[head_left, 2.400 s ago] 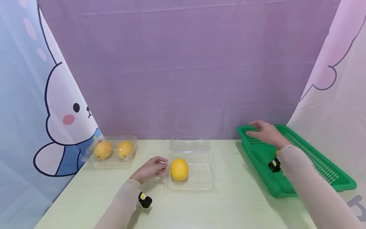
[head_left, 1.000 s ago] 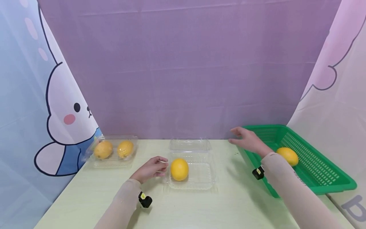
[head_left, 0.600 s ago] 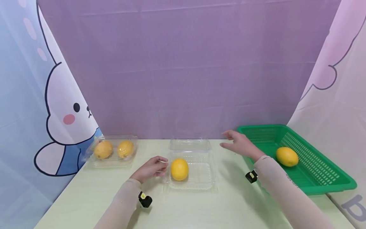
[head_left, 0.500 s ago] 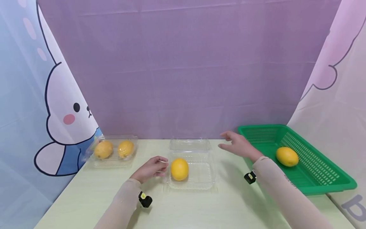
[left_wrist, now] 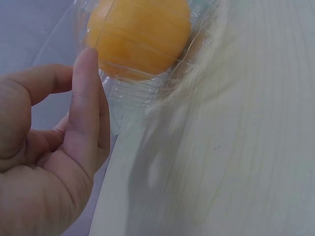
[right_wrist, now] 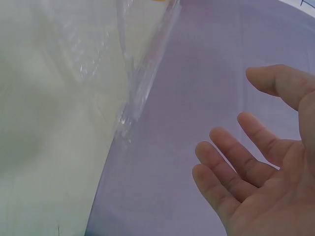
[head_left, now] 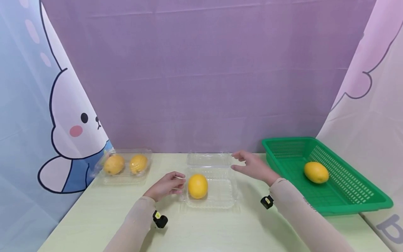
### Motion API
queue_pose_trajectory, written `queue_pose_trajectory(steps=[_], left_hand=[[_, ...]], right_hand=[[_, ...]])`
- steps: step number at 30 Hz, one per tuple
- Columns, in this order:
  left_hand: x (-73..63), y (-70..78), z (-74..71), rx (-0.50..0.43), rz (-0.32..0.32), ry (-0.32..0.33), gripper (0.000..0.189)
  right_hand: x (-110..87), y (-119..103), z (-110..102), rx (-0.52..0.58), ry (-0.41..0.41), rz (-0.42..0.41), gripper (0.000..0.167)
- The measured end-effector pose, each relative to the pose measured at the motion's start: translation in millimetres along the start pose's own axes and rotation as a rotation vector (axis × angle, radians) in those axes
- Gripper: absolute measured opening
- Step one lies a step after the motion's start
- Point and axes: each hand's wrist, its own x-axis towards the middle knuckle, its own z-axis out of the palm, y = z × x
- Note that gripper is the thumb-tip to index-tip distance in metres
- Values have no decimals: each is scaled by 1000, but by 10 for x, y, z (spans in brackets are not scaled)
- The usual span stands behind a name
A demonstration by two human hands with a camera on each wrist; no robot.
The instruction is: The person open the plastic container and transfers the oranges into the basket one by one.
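A yellow lemon [head_left: 197, 186] sits in the left half of a clear plastic clamshell box [head_left: 220, 196] whose lid [head_left: 209, 159] lies folded back toward the curtain. My left hand [head_left: 167, 186] is at the box's left side with loosely bent fingers. In the left wrist view its fingertips are right at the clear wall, beside the lemon [left_wrist: 140, 37]. My right hand [head_left: 253, 167] hovers at the right of the lid, fingers spread and holding nothing. The right wrist view shows that hand [right_wrist: 266, 172] with its palm bare and fingers apart.
A green basket [head_left: 283, 178] stands at the right with one lemon [head_left: 316, 172] in it. At the back left, another clear box [head_left: 126, 178] holds two yellow fruits [head_left: 114, 165]. A purple curtain [head_left: 201, 77] rises behind the pale table [head_left: 201, 231].
My right hand has moved left and toward me, from over the green basket to beside the box's lid, uncovering the lemon in the basket. The left hand has stayed in place.
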Motion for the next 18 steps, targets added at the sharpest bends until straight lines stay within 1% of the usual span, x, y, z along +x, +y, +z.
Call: queue_pose_trajectory(steps=[5, 9, 13, 16, 18], left_hand=[[-8, 7, 5, 1, -1, 0, 47], [-7, 5, 8, 1, -2, 1, 47], [-7, 5, 8, -3, -1, 0, 48], [-6, 7, 8, -1, -3, 2, 48], [-5, 9, 7, 1, -6, 9, 47]], right_hand=[[5, -39, 107, 15, -5, -11, 48], [26, -42, 207, 19, -7, -1, 48], [46, -51, 316, 48, -15, 32, 48], [49, -69, 395, 79, -22, 44, 48], [53, -73, 446, 88, -20, 39, 49]])
